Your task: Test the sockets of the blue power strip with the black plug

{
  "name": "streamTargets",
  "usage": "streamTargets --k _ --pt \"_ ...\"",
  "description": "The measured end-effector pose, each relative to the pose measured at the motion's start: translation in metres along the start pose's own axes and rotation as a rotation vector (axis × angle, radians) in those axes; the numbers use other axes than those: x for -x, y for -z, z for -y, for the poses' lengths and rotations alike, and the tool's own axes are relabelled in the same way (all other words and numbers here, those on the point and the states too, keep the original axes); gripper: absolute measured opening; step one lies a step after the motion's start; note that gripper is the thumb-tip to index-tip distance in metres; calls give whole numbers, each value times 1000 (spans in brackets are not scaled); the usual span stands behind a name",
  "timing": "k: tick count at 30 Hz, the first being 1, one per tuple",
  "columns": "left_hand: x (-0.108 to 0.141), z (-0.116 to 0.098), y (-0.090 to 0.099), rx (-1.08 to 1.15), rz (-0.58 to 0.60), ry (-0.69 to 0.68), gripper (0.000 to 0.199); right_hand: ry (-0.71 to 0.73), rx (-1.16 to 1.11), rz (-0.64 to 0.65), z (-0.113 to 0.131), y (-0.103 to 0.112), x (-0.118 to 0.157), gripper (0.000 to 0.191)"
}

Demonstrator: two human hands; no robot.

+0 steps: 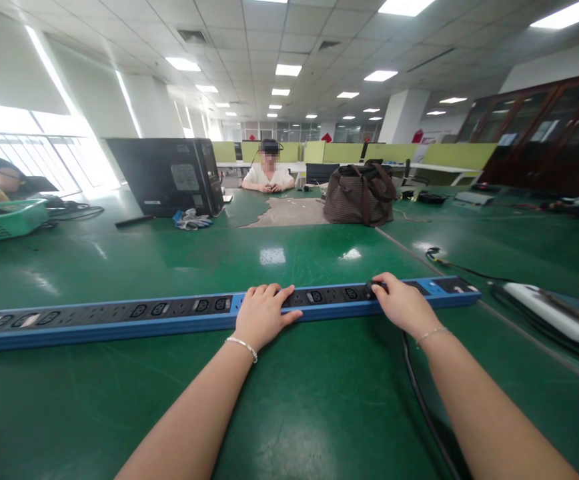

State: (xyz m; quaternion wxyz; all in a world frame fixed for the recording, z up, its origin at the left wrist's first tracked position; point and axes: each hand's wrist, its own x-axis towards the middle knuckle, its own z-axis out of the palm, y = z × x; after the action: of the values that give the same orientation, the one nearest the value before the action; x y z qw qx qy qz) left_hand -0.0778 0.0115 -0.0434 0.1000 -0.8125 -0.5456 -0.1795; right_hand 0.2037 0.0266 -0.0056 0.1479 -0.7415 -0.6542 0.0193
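Observation:
A long blue power strip (179,325) with a black face and several sockets lies across the green table in front of me. My left hand (264,312) wraps over its middle, thumb on the near side and fingers on the far side. Towards the strip's right end, my right hand (403,303) pinches a black plug (371,288) at a socket; how deep it sits is hidden by the fingers. A black cable (422,393) runs from under my right hand down to the table's near edge.
On the right lie a white device (554,312) and a thin black cable (462,268). Farther back are a brown bag (352,197), a black computer case (164,177), gloves (192,220) and a green basket (7,227). A person (268,175) sits across the table; another is partly visible at left.

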Motion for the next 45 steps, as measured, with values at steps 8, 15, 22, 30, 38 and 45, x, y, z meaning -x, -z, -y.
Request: streamTargets --k 8,15,22,30,38,45 --pt "0 0 1 0 5 -1 55 10 108 29 12 1 3 32" --pt "-1 -1 2 3 22 5 55 4 12 55 5 0 -3 28" --pt "-1 -2 3 17 42 23 54 5 116 135 13 6 0 30" --pt "-1 -4 5 11 63 44 55 53 159 192 15 10 -9 28" --pt "-2 -4 5 11 73 46 58 35 161 157 16 6 -6 31" --pt "-2 -4 5 1 69 40 58 22 58 87 6 -2 -6 28"
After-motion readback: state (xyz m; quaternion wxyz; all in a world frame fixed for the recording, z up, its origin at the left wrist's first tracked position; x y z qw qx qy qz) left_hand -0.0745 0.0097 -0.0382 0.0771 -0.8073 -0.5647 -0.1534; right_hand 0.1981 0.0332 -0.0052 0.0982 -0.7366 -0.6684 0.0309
